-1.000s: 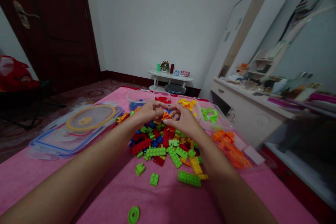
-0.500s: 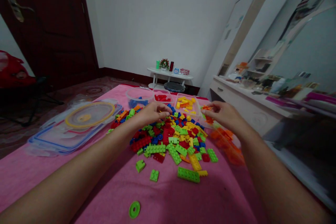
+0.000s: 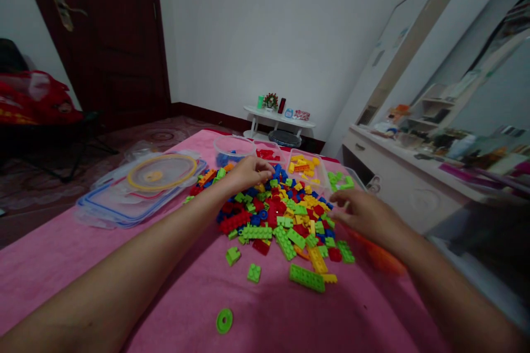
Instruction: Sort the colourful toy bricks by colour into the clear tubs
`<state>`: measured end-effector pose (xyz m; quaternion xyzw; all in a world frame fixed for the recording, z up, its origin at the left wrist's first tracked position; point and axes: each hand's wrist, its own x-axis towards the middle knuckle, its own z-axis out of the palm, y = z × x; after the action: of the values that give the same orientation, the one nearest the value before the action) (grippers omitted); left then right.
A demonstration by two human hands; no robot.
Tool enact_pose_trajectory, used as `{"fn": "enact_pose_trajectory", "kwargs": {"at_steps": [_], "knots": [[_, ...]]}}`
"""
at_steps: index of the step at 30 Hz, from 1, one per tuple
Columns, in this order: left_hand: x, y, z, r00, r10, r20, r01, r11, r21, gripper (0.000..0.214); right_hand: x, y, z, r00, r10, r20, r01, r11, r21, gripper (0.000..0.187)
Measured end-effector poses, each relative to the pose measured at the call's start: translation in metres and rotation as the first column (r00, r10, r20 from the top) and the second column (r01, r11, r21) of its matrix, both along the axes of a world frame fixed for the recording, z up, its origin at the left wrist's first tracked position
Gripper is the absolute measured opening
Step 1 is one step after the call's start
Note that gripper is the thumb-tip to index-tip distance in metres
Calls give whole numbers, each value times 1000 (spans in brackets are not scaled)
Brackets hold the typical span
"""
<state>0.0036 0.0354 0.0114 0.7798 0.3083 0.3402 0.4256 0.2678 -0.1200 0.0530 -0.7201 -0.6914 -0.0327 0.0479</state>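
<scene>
A heap of mixed toy building bricks (image 3: 285, 215) in red, blue, green and yellow lies on the pink cloth (image 3: 182, 298). Over the heap's far left side is my left hand (image 3: 248, 174), thumb and fingers curled together beside some blue bricks (image 3: 280, 175). Whatever is between those fingertips is too small to make out. At the heap's right edge hovers my right hand (image 3: 362, 210), thumb and fingers bent but apart, with nothing seen between them. Closest to me are a green ring-shaped piece (image 3: 224, 321) and a long green brick (image 3: 307, 278).
Behind the heap stand a round tub (image 3: 234, 146) with blue bricks, a box of red ones (image 3: 267, 154), a box of yellow ones (image 3: 306, 168) and a container with green bricks (image 3: 340, 181). Clear lids (image 3: 136, 198) are stacked at left. Something orange (image 3: 379, 253) lies under my right forearm.
My right hand has drawn back toward me from the far right, uncovering the green bricks there. My left hand stays over the heap. The whole view has shifted slightly.
</scene>
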Motion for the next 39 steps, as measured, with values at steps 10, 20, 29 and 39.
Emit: {"fn": "enact_pose_trajectory", "kwargs": {"at_steps": [10, 20, 29, 39], "knots": [[-7, -7, 7, 969, 143, -204, -58, 925, 375, 26, -80, 69, -13, 994, 82, -79, -86, 995, -54, 16], [-37, -16, 35, 753, 147, -642, 62, 954, 292, 25, -102, 74, -34, 926, 222, -306, -111, 933, 344, 33], [-45, -14, 38, 819, 118, -561, 33, 967, 252, 33, -112, 82, -60, 969, 146, -199, -104, 973, 205, 28], [-42, -7, 54, 985, 166, -52, -159, 980, 120, 22, -105, 81, -49, 564, 286, -775, 70, 918, 390, 21]]}}
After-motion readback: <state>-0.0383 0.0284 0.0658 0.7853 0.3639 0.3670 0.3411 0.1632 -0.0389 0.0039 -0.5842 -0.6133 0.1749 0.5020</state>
